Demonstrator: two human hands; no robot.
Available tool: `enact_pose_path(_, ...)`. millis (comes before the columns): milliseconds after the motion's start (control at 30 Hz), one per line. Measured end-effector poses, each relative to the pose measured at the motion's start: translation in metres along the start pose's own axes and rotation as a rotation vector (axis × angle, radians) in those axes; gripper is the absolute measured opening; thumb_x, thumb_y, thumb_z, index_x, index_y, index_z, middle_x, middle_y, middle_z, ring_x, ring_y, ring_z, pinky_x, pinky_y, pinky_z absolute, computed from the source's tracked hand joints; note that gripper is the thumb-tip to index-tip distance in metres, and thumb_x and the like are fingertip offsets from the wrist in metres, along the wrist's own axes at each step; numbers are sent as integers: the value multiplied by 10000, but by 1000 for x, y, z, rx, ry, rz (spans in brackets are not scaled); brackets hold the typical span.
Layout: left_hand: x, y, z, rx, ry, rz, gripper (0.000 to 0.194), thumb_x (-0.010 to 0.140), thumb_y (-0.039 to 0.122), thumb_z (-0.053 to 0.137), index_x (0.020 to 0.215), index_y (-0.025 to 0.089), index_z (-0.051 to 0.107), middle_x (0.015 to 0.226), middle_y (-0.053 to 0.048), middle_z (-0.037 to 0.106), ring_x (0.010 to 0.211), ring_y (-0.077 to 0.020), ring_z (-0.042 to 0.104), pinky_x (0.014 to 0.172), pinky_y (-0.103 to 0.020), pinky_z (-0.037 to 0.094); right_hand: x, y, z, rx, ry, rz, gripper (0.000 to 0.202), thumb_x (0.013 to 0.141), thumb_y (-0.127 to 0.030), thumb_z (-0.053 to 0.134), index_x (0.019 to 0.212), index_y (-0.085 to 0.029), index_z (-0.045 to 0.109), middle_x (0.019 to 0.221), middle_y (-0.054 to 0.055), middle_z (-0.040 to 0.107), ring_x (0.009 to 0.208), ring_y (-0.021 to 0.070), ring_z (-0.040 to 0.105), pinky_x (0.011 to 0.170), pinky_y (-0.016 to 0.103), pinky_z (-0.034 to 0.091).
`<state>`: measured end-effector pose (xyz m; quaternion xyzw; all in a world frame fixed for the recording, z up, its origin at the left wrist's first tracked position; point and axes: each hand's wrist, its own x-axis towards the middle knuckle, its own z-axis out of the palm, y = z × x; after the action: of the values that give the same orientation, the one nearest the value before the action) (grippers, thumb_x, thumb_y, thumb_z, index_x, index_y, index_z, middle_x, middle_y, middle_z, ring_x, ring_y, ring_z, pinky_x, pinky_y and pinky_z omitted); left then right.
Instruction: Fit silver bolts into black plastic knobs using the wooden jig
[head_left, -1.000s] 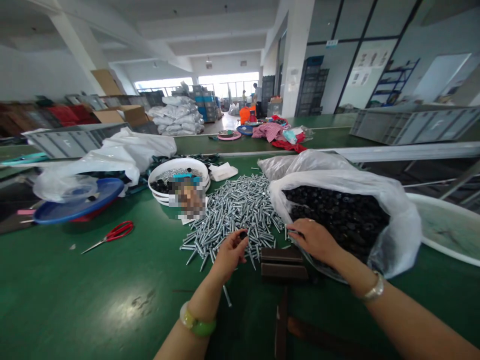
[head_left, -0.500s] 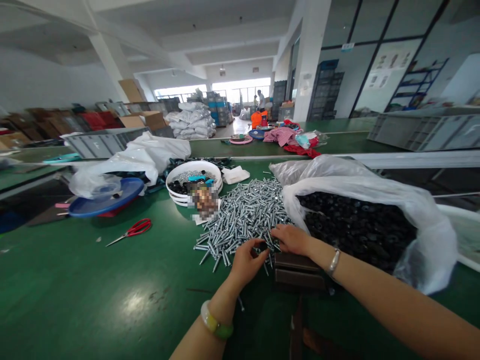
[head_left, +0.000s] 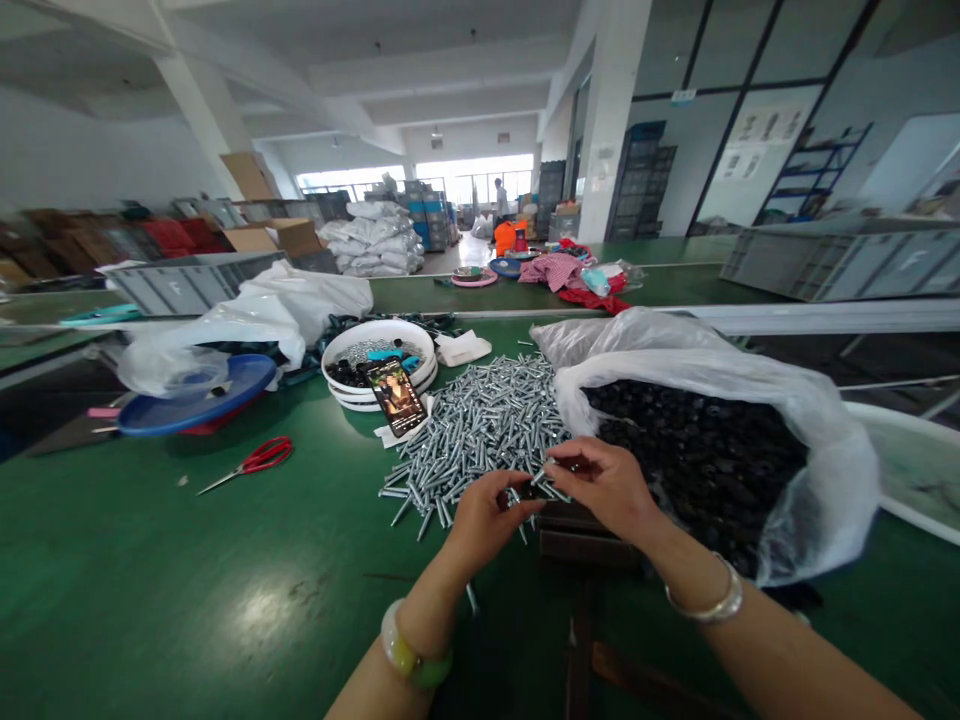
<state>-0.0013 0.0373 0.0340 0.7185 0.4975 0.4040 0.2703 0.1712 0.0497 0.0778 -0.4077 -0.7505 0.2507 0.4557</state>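
My left hand [head_left: 487, 520] is curled, with a small dark part [head_left: 529, 491] pinched between thumb and fingers. My right hand [head_left: 606, 490] is closed opposite it, thumb and index finger on a silver screw [head_left: 538, 477] whose end reaches the dark part. Whether the screw sits inside that part cannot be made out. Both hands are at the near right edge of a loose heap of silver screws [head_left: 487, 415]. Directly below them is a dark brown box-like block [head_left: 585, 545]. Beside my right hand, an open white plastic bag [head_left: 832, 480] holds many small black parts [head_left: 690, 460].
Red-handled scissors [head_left: 259, 457] lie on the green tabletop [head_left: 150, 570] to the left. A phone [head_left: 397, 397] leans against stacked white tubs [head_left: 349, 395]. A blue plate [head_left: 247, 385] and white plastic sheeting [head_left: 322, 295] are farther left. Grey crates [head_left: 195, 285] stand behind.
My right hand has drawn back from the screw heap, now with a screw in its fingertips close to my left hand. My left hand has moved slightly left. The view has shifted a little.
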Motion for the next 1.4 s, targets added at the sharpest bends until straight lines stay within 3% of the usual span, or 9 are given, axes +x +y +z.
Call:
enact_pose_path(300, -2, 20, -8, 199, 8, 143, 196, 743, 349, 633, 831, 173, 645, 722, -22, 618, 663, -148, 523, 620, -247, 389, -8, -8, -4, -400, -189, -346, 198, 831, -278, 534, 953, -217, 678, 887, 80, 643, 853, 193, 573, 745, 350, 486)
enact_pose_path(433, -1, 14, -12, 130, 1, 84, 240, 710, 360, 664, 874, 185, 649, 833, -36, 612, 732, -155, 543, 645, -242, 409, -18, -15, -18, -433, -288, -274, 289, 862, -348, 473, 1094, -267, 626, 1141, 103, 546, 925, 192, 558, 797, 363, 478)
enact_pose_path(500, -1, 10, -15, 145, -72, 27, 271, 663, 365, 701, 879, 207, 665, 848, -30, 604, 752, -163, 548, 654, -244, 411, -24, -13, -28, -372, -237, -209, 315, 878, -329, 441, 1151, -255, 582, 1186, 100, 518, 994, 189, 542, 813, 330, 479)
enact_pose_path(633, -3, 10, -16, 56, -288, -73, 293, 665, 382, 687, 904, 214, 670, 720, 13, 601, 611, -122, 515, 573, -218, 384, -36, 3, -49, -292, -46, -9, 299, 889, -324, 415, 1133, -228, 559, 1112, 88, 563, 959, 166, 564, 685, 244, 508)
enact_pose_path(767, -10, 17, -9, -56, -388, -95, 302, 693, 390, 652, 931, 204, 659, 696, 25, 604, 577, -103, 500, 540, -199, 365, -52, 24, -76, -349, -109, 72, 272, 868, -355, 448, 1080, -245, 577, 1032, 51, 619, 846, 147, 603, 602, 220, 508)
enact_pose_path(900, -14, 20, -7, 12, -358, -105, 283, 729, 380, 611, 958, 217, 642, 760, 15, 636, 605, -116, 526, 552, -204, 375, -72, 43, -106, -557, -58, 129, 295, 849, -397, 451, 1036, -233, 610, 995, 51, 656, 815, 165, 628, 600, 245, 517)
enact_pose_path(1000, -15, 23, -10, 122, -330, -123, 287, 737, 359, 598, 990, 225, 617, 770, 11, 640, 584, -125, 532, 549, -217, 381, -86, 54, -118, -700, -119, 129, 290, 840, -390, 452, 984, -220, 638, 941, 59, 677, 816, 181, 639, 685, 288, 522)
enact_pose_path(1200, -15, 31, 6, 194, -249, -65, 239, 749, 345, 598, 960, 239, 632, 845, -18, 608, 721, -164, 562, 696, -278, 432, -96, 68, -119, -919, -210, 199, 273, 817, -266, 441, 983, -231, 654, 937, 57, 680, 833, 207, 641, 703, 332, 521)
enact_pose_path(1400, -16, 29, 35, 13, -135, -57, 300, 736, 339, 629, 1022, 247, 641, 956, -47, 501, 918, -179, 523, 846, -315, 427, -73, 70, -111, -973, -225, 217, 315, 845, -286, 424, 1077, -190, 615, 994, 84, 660, 893, 215, 618, 779, 342, 488)
